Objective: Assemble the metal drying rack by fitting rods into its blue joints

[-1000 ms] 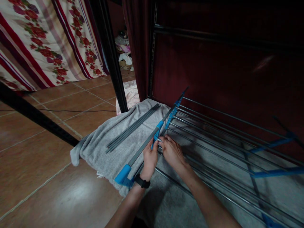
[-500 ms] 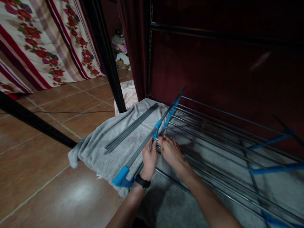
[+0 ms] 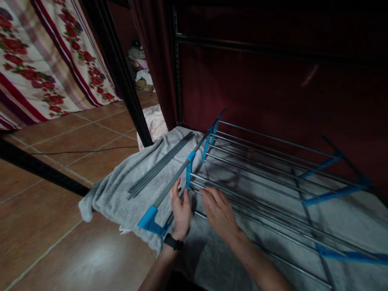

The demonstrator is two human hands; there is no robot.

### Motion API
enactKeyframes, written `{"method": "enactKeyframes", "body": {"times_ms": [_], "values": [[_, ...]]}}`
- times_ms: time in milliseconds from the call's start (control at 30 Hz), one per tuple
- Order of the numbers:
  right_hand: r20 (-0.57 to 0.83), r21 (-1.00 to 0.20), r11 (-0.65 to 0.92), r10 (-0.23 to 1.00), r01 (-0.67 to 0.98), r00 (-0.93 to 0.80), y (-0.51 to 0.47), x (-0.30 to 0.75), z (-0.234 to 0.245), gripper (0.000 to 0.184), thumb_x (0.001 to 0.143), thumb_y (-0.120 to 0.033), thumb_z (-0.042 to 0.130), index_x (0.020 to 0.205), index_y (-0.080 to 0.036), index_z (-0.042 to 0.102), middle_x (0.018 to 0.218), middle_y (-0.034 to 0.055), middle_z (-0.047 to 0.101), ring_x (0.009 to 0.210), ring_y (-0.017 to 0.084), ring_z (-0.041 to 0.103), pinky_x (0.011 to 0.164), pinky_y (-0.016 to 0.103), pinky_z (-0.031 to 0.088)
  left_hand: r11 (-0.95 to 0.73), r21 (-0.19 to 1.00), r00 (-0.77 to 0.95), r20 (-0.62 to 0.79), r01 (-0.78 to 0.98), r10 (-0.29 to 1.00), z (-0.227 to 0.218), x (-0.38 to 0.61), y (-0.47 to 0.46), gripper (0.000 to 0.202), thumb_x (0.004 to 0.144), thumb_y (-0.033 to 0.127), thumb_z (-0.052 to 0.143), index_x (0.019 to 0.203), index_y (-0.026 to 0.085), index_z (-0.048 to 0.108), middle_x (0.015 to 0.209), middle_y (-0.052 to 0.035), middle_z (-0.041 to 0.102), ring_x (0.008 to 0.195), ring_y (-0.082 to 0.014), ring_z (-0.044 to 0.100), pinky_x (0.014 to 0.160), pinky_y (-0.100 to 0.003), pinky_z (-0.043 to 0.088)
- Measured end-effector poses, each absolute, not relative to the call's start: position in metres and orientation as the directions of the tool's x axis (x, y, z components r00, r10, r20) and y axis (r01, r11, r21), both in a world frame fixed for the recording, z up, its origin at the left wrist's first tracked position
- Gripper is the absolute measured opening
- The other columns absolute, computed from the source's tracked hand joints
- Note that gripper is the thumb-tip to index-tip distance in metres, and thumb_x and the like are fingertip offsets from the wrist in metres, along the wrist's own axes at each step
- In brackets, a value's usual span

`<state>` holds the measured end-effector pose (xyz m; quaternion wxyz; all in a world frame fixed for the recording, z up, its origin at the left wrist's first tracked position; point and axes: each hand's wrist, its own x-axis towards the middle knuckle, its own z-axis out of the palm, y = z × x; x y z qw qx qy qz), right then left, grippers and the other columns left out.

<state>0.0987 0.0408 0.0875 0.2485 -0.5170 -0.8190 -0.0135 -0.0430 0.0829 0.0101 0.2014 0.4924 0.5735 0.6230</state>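
A folding drying rack (image 3: 260, 169) of grey metal rods and blue plastic brackets lies flat on a grey towel (image 3: 127, 182). My left hand (image 3: 180, 210), with a black watch on its wrist, rests beside the rack's grey side bar (image 3: 172, 184), fingers closed against the rod ends just below a blue bracket (image 3: 190, 169). My right hand (image 3: 218, 212) lies on the rods just right of it, fingers curled over one rod. A bundle of loose grey rods (image 3: 160, 163) lies on the towel to the left.
Brown tiled floor (image 3: 60, 226) spreads to the left, crossed by a black cable. A black frame post (image 3: 121, 76) and a floral curtain (image 3: 36, 60) stand behind. A dark red cloth wall (image 3: 273, 81) backs the rack. A striped cloth (image 3: 153, 123) lies by the post.
Both hands have slid nearer along the rack's side, from the blue bracket down to lower rods. The view has shifted left and the rack appears lower right.
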Motion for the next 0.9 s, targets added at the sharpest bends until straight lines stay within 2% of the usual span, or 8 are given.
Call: {"method": "enactKeyframes", "body": {"times_ms": [67, 167, 333, 433, 500, 633, 767, 900], "values": [[0.405, -0.268, 0.436, 0.860, 0.859, -0.310, 0.001, 0.120, 0.047, 0.036, 0.102, -0.013, 0.042, 0.132, -0.023, 0.060, 0.121, 0.0072, 0.068, 0.110, 0.020, 0.064, 0.100, 0.036, 0.053, -0.277, 0.870, -0.339, 0.427, 0.409, 0.839, -0.007, -0.046, 0.062, 0.033, 0.101, 0.031, 0.050, 0.131, 0.023, 0.061, 0.131, -0.0113, 0.064, 0.127, -0.0238, 0.060, 0.113, -0.045, 0.048], [0.418, -0.206, 0.313, 0.885, 0.927, -0.206, -0.054, 0.162, -0.021, 0.039, 0.102, -0.012, 0.038, 0.133, -0.023, 0.058, 0.127, 0.0091, 0.067, 0.114, 0.024, 0.065, 0.098, 0.042, 0.055, -0.343, 0.762, -0.015, 0.419, 0.550, 0.908, -0.028, -0.045, 0.034, 0.030, 0.102, 0.025, 0.045, 0.122, 0.025, 0.067, 0.124, -0.0088, 0.067, 0.120, -0.0222, 0.064, 0.108, -0.043, 0.053], [0.424, -0.239, 0.050, 0.904, 0.970, 0.058, -0.105, 0.220, -0.073, 0.037, 0.103, -0.025, 0.047, 0.140, -0.025, 0.054, 0.129, 0.0099, 0.065, 0.118, 0.027, 0.062, 0.100, 0.049, 0.052, -0.508, 0.483, 0.395, 0.322, 0.713, 0.861, -0.043, -0.035, 0.019, 0.040, 0.102, 0.020, 0.042, 0.136, 0.026, 0.061, 0.136, -0.0066, 0.065, 0.129, -0.0229, 0.060, 0.114, -0.046, 0.049], [0.422, -0.280, -0.032, 0.893, 0.960, 0.153, -0.107, 0.227, -0.070, 0.028, 0.102, -0.019, 0.048, 0.125, -0.024, 0.062, 0.117, 0.0087, 0.067, 0.109, 0.026, 0.063, 0.096, 0.047, 0.053, -0.604, 0.307, 0.534, 0.285, 0.736, 0.796, -0.045, -0.033, 0.026, 0.041, 0.099, 0.016, 0.042, 0.133, 0.026, 0.063, 0.132, -0.0069, 0.067, 0.125, -0.0249, 0.062, 0.112, -0.048, 0.050], [0.413, -0.290, -0.055, 0.893, 0.956, 0.177, -0.102, 0.226, -0.064, 0.022, 0.098, -0.013, 0.052, 0.113, -0.024, 0.065, 0.107, 0.0072, 0.066, 0.100, 0.025, 0.064, 0.090, 0.044, 0.054, -0.656, 0.252, 0.595, 0.281, 0.712, 0.753, -0.045, -0.034, 0.032, 0.041, 0.098, 0.014, 0.042, 0.129, 0.024, 0.066, 0.129, -0.0080, 0.070, 0.120, -0.0258, 0.065, 0.107, -0.046, 0.053], [0.401, -0.273, -0.054, 0.901, 0.960, 0.164, -0.096, 0.225, -0.050, 0.020, 0.093, -0.008, 0.060, 0.105, -0.024, 0.065, 0.102, 0.0056, 0.065, 0.094, 0.024, 0.063, 0.086, 0.041, 0.054, -0.738, 0.203, 0.667, 0.323, 0.643, 0.671, -0.040, -0.039, 0.039, 0.032, 0.100, 0.018, 0.043, 0.118, 0.022, 0.069, 0.115, -0.0071, 0.075, 0.106, -0.0249, 0.071, 0.096, -0.042, 0.057], [0.415, -0.244, -0.028, 0.901, 0.969, 0.130, -0.102, 0.235, -0.023, 0.019, 0.094, -0.012, 0.065, 0.108, -0.024, 0.066, 0.105, 0.0051, 0.066, 0.094, 0.023, 0.063, 0.086, 0.040, 0.053, -0.789, 0.214, 0.657, 0.453, 0.576, 0.603, -0.026, -0.040, 0.037, 0.026, 0.103, 0.032, 0.045, 0.112, 0.024, 0.068, 0.099, -0.0042, 0.077, 0.089, -0.0225, 0.073, 0.083, -0.037, 0.059], [0.437, -0.172, 0.040, 0.899, 0.984, 0.040, -0.101, 0.247, 0.016, 0.018, 0.094, -0.017, 0.070, 0.110, -0.024, 0.066, 0.106, 0.0035, 0.067, 0.094, 0.021, 0.062, 0.087, 0.038, 0.053, -0.829, 0.190, 0.630, 0.567, 0.526, 0.530, -0.008, -0.039, 0.033, 0.025, 0.104, 0.039, 0.046, 0.109, 0.025, 0.066, 0.094, -0.0018, 0.077, 0.083, -0.0206, 0.073, 0.076, -0.033, 0.057]]}}
